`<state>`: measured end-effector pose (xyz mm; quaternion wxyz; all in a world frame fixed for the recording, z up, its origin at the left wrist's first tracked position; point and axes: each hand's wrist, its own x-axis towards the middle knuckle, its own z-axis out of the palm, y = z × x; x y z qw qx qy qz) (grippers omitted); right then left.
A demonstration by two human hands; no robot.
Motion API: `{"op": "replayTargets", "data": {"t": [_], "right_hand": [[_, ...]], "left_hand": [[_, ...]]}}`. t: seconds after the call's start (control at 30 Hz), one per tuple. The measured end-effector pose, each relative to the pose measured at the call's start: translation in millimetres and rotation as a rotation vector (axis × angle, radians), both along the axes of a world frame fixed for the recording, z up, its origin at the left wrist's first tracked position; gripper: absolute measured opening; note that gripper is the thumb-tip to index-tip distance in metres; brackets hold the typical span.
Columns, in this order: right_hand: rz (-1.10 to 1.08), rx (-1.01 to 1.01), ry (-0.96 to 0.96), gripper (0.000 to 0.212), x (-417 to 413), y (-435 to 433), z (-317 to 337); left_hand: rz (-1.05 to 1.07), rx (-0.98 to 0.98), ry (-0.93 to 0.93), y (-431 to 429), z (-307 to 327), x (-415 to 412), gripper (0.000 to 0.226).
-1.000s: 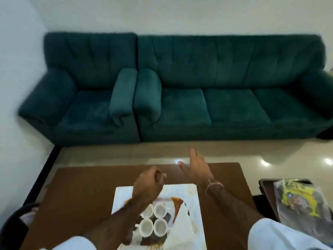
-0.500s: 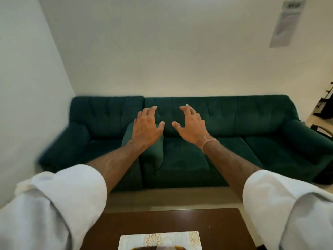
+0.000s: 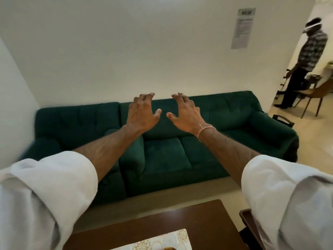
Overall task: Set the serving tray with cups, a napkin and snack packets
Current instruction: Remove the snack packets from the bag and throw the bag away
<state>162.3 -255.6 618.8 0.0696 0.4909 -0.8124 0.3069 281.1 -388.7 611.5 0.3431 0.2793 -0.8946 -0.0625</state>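
Both my arms stretch forward at chest height, backs of the hands facing me. My left hand (image 3: pixel 142 114) and my right hand (image 3: pixel 187 114) are empty, fingers spread and curled, a small gap between the thumbs. Only the far edge of the white patterned serving tray (image 3: pixel 162 240) shows at the bottom, on the dark brown table (image 3: pixel 198 224). The cups, napkin and snack packets are out of view below the frame.
A dark green sofa (image 3: pixel 162 156) runs along the white wall ahead. A dark tray edge (image 3: pixel 246 224) sits right of the table. At far right a person (image 3: pixel 304 56) stands by a wooden chair (image 3: pixel 313 98). A paper notice (image 3: pixel 242 27) hangs on the wall.
My view has tilted up from the tray to the sofa and wall. Both hands rose from over the cups to chest height and spread open. The cups left the frame.
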Motion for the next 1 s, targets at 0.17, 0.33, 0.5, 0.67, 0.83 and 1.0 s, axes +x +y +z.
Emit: {"op": "replayTargets", "data": {"t": [0.17,0.33,0.5,0.67,0.83,1.0], "right_hand": [[-0.083,0.067,-0.05,0.07,-45.7,42.3,-45.3],[-0.145,0.124,-0.116,0.065,-107.6,96.5,-119.7],[-0.193,0.214,-0.215,0.059,-170.5,168.7,-217.8],[-0.277,0.308,-0.348,0.054,-224.8,258.0,-326.1],[-0.362,0.408,-0.474,0.051,-257.4,352.8,-428.0],[-0.447,0.5,-0.554,0.051,-277.6,432.9,-516.5]], "left_hand": [[-0.054,0.049,-0.071,38.4,-37.4,-51.7,0.069],[-0.12,0.123,-0.179,88.2,-113.2,-117.3,0.068],[-0.174,0.267,-0.308,159.6,-215.0,-183.8,0.065],[-0.242,0.422,-0.465,245.6,-326.1,-235.2,0.062],[-0.323,0.542,-0.579,332.8,-428.8,-271.2,0.059],[-0.424,0.613,-0.71,406.0,-518.6,-303.3,0.06]]}}
